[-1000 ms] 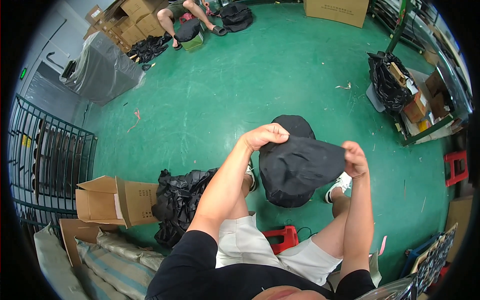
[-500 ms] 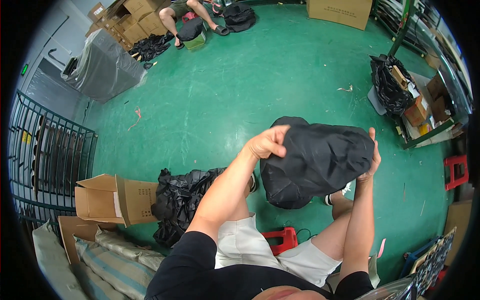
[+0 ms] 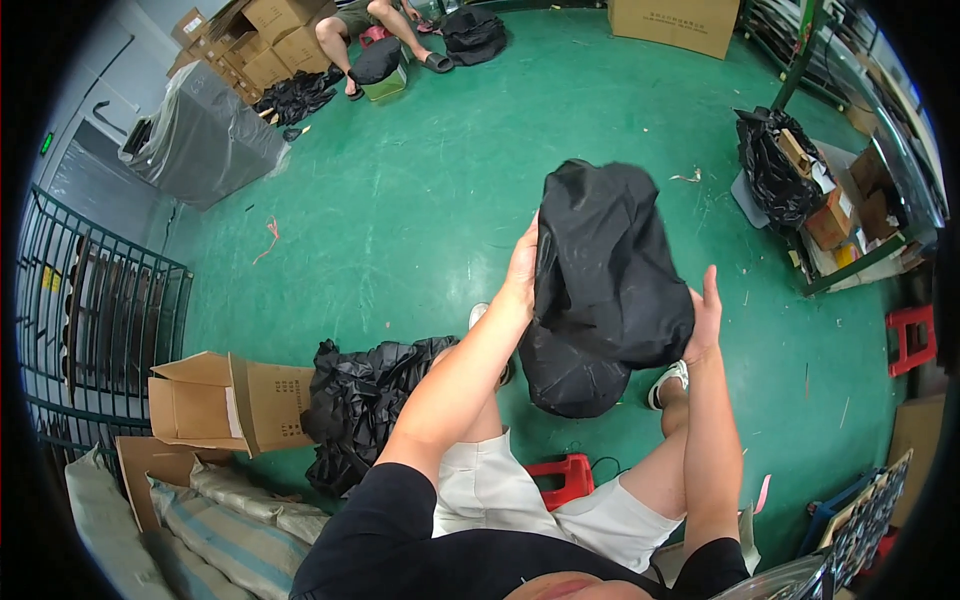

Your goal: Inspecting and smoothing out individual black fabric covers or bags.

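I hold up a black fabric cover (image 3: pixel 605 260) between both hands, in front of my knees. It is soft and bulging, with creases and a rounded top. My left hand (image 3: pixel 523 265) presses along its left side, the fingers partly hidden by the cloth. At the lower right edge, my right hand (image 3: pixel 704 322) supports it with the thumb pointing up and the other fingers mostly out of sight. Directly beneath is another rounded black fabric piece (image 3: pixel 575 380); whether the two are joined I cannot tell.
Black plastic sheeting (image 3: pixel 370 395) lies by my left leg, beside an opened cardboard box (image 3: pixel 275 405). A red stool (image 3: pixel 562 480) is between my legs. Woven sacks (image 3: pixel 230 515) lie lower left. A shelf with a black bag (image 3: pixel 775 170) stands right. Another person (image 3: pixel 375 25) sits far off.
The black cover has turned from lying sideways to standing more upright, its top swinging up and away. My left hand has moved to its side; my right hand has shifted lower and left.
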`<action>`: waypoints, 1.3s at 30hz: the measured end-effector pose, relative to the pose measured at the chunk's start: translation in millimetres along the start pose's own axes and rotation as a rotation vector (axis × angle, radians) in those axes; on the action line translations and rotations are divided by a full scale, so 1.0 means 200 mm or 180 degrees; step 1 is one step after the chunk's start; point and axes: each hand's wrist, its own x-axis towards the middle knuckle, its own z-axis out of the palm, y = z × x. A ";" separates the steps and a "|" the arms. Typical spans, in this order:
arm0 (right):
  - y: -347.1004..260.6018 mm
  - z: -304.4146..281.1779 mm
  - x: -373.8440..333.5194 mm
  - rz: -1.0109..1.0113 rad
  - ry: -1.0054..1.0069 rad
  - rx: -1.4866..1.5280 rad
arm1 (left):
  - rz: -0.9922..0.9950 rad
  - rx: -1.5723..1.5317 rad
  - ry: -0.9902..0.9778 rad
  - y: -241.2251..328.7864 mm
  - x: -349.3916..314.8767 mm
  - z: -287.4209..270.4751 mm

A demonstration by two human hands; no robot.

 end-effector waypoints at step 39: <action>-0.05 0.07 -0.04 -0.1176 -0.0626 0.0336 | -0.0164 0.0131 0.0640 -0.01 0.08 -0.01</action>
